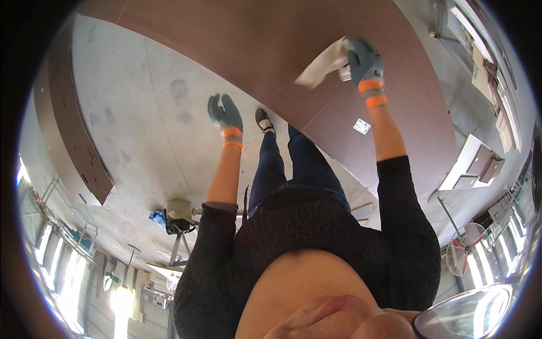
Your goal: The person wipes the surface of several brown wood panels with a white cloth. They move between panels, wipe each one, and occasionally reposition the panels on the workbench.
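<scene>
My right hand, in a blue-grey glove with an orange cuff, is closed on a white cloth and presses it against a large brown panel. A small white sticker sits on the panel below that hand. My left hand, gloved the same way, hangs over the concrete floor just off the panel's edge, fingers stretched out and holding nothing. My legs in dark jeans and one dark shoe show under the panel's edge.
A second brown panel lies on the concrete floor at the left. A stand with a dark bag is behind me. A floor fan and a white cabinet stand at the right, with shelves beyond.
</scene>
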{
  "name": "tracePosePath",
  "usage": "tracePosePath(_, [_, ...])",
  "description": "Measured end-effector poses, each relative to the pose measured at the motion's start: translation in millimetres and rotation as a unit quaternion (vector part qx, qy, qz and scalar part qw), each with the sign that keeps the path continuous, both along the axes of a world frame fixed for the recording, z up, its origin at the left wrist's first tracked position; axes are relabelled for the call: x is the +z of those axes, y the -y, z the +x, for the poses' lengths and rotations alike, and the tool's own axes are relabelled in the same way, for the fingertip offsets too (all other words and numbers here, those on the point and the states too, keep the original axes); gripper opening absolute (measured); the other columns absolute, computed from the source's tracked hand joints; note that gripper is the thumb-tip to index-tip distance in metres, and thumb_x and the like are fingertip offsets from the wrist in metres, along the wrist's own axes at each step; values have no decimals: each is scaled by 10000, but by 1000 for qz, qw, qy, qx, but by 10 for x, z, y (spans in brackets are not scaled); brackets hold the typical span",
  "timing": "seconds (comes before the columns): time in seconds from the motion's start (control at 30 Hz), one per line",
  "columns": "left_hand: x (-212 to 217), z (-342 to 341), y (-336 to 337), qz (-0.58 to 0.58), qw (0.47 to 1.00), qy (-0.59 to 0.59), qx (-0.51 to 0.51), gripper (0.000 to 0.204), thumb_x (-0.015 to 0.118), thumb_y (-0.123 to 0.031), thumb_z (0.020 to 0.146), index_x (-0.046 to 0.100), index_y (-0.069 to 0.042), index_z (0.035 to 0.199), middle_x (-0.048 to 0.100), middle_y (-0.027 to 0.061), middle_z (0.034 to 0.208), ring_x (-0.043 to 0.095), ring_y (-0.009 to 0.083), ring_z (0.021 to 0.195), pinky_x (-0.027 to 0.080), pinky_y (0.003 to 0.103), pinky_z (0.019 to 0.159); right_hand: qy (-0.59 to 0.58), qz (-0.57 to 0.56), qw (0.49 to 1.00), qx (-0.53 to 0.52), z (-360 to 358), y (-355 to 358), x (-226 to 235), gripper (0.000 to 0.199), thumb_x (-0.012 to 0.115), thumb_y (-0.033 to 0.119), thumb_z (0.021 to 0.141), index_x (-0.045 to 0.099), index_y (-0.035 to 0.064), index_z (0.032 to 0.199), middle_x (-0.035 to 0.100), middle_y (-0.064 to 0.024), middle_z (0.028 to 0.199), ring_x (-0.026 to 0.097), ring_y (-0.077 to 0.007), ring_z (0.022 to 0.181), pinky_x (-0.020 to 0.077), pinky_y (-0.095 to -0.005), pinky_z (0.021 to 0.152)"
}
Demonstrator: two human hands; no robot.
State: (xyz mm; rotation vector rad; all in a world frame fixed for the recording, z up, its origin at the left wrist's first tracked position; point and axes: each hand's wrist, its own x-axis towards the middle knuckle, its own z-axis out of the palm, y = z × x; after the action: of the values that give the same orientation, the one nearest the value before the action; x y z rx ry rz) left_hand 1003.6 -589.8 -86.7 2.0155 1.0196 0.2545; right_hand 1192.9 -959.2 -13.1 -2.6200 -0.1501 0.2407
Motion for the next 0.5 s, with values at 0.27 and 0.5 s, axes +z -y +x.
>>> tracePosePath(0.27, [-109, 1293, -62, 31, 989, -76, 119, 658, 641, -425, 990, 486, 16, 1454, 480, 203, 1503, 585, 384, 1258, 526, 462, 1016, 130, -153, 972, -124, 146, -316, -515, 698, 777, 628, 786, 658, 197, 1321, 476, -76, 1535, 382, -363, 1448, 305, -533, 1198])
tracePosePath(0.5, [-83, 1442, 217, -6, 977, -114, 182, 736, 540, -501, 1009, 401, 22, 1508, 503, 232, 1477, 577, 412, 1297, 537, 499, 1063, 120, -184, 971, -97, -197, -9, -260, 483, 784, 515, 829, 725, 225, 1211, 655, -91, 1340, 611, -378, 1225, 521, -487, 997])
